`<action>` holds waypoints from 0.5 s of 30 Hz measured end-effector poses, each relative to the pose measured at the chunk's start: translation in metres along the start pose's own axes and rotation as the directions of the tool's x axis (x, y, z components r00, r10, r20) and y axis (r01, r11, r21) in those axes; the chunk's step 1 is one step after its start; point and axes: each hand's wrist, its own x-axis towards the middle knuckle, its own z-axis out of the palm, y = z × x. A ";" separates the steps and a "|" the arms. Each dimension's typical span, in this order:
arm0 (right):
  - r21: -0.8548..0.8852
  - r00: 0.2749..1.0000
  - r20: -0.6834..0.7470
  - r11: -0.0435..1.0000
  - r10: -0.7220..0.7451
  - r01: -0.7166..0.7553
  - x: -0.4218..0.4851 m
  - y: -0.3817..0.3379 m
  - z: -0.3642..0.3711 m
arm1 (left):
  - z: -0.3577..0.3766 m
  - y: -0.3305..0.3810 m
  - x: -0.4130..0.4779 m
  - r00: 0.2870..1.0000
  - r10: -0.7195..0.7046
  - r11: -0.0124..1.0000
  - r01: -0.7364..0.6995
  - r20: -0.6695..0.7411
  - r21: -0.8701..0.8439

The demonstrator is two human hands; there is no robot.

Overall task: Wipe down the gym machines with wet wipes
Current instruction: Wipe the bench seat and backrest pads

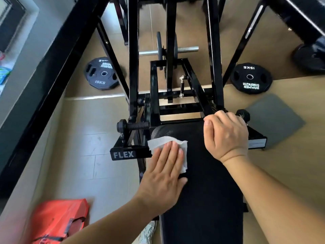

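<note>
A black padded bench pad (202,191) of a black steel gym machine (154,95) runs up the middle of the view. A white wet wipe (158,142) lies on the pad's upper left corner. My left hand (165,169) presses flat on the wipe with straight fingers. My right hand (226,132) grips the top right corner of the pad, fingers curled over its far edge beside a black knob (243,115).
Two 15 kg black weight plates (101,73) (251,79) lie on the floor either side of the frame. A grey mat (274,120) lies to the right. A red bag (59,221) sits at bottom left. A black beam (52,71) slants along the left.
</note>
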 end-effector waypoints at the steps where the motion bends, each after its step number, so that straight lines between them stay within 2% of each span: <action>1: -0.001 1.000 -0.002 1.000 -0.004 0.004 0.000 0.000 0.000 | -0.004 0.008 0.016 1.000 0.001 1.000 -0.002 -0.021 -0.021; 5: 0.008 1.000 -0.005 1.000 0.001 -0.001 0.000 0.002 0.001 | -0.016 0.024 0.067 0.998 -0.021 0.999 0.019 -0.058 -0.029; 8: 0.011 1.000 -0.005 1.000 0.000 0.000 0.000 0.002 0.001 | -0.009 0.029 0.038 0.998 -0.058 0.995 0.057 -0.015 -0.081; 11: 0.020 1.000 -0.011 1.000 0.000 0.000 -0.001 0.002 0.001 | -0.007 0.032 -0.005 0.998 0.028 0.995 -0.022 0.057 -0.097; 15: 0.019 1.000 -0.021 1.000 -0.013 0.014 -0.001 0.003 0.001 | -0.021 0.010 0.012 0.996 0.072 0.986 -0.080 -0.056 -0.149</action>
